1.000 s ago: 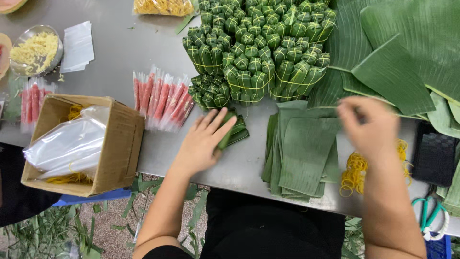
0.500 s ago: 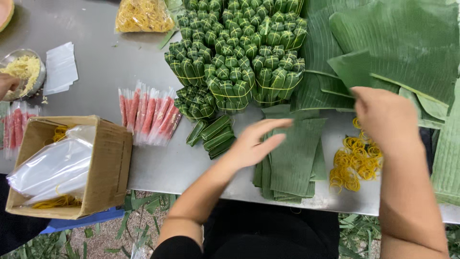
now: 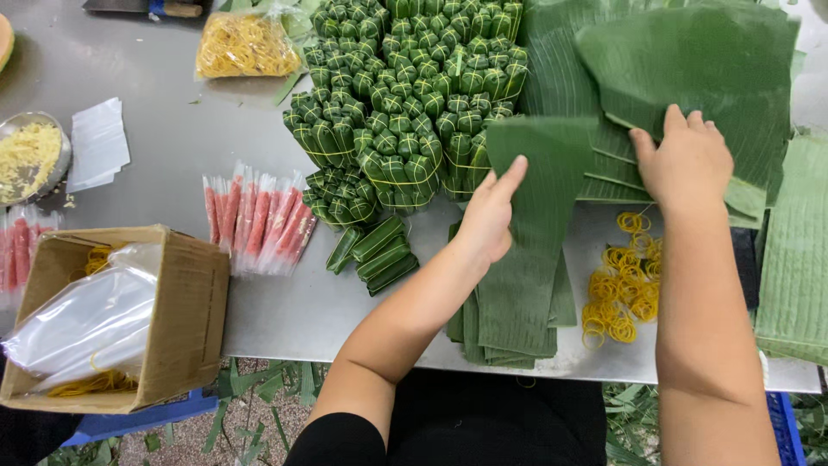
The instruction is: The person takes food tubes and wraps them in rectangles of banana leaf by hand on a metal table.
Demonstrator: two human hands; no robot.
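**Banana leaf lifted over the cut stack**

Banana leaf piece (image 3: 539, 185) hangs above the stack of cut leaves (image 3: 509, 319) on my bench (image 3: 155, 86). I judge my left hand (image 3: 490, 216) steadies its edge, fingers straight and together. My right hand (image 3: 686, 160) presses flat, fingers apart, on the big leaf pile (image 3: 724, 60). Wrapped bundles (image 3: 405, 95) sit beyond; rubber bands (image 3: 625, 285) lie nearby.

left hand (image 3: 488, 216): lying flat on a banana leaf piece (image 3: 530, 224)
right hand (image 3: 686, 160): pressing leaf stack (image 3: 699, 69) at 2 o'clock
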